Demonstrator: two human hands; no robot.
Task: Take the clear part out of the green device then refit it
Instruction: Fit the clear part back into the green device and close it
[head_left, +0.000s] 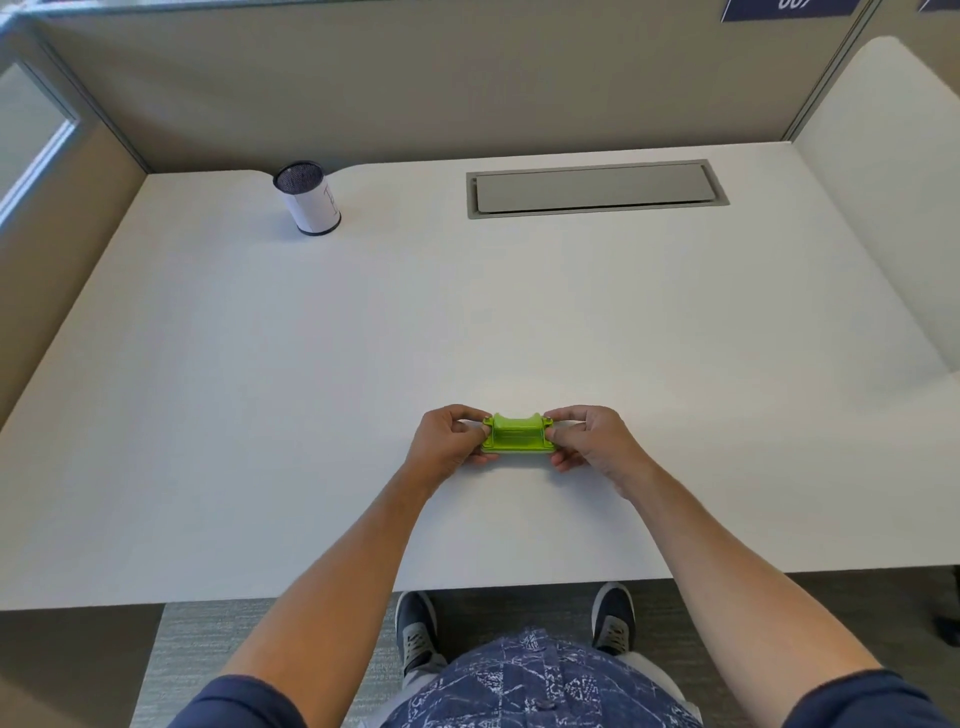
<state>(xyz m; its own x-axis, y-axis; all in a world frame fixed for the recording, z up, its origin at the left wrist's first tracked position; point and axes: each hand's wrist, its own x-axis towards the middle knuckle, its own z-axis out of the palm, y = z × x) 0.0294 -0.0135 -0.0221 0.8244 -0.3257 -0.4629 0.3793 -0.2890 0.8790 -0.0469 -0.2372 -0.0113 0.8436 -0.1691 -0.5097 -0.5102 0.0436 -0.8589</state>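
Observation:
A small lime-green device (517, 435) with a curved saddle on top sits low over the white desk (311, 389), near its front edge. My left hand (451, 441) pinches its left end between thumb and fingers. At the opposite end, my right hand (589, 440) grips it the same way. The clear part cannot be made out; it is either hidden by my fingers or too small to tell.
A cylindrical cup (307, 198) wrapped in white paper stands at the back left. A grey cable-tray lid (596, 188) is set into the desk at the back right. Beige partition walls (415, 93) close in the desk on three sides.

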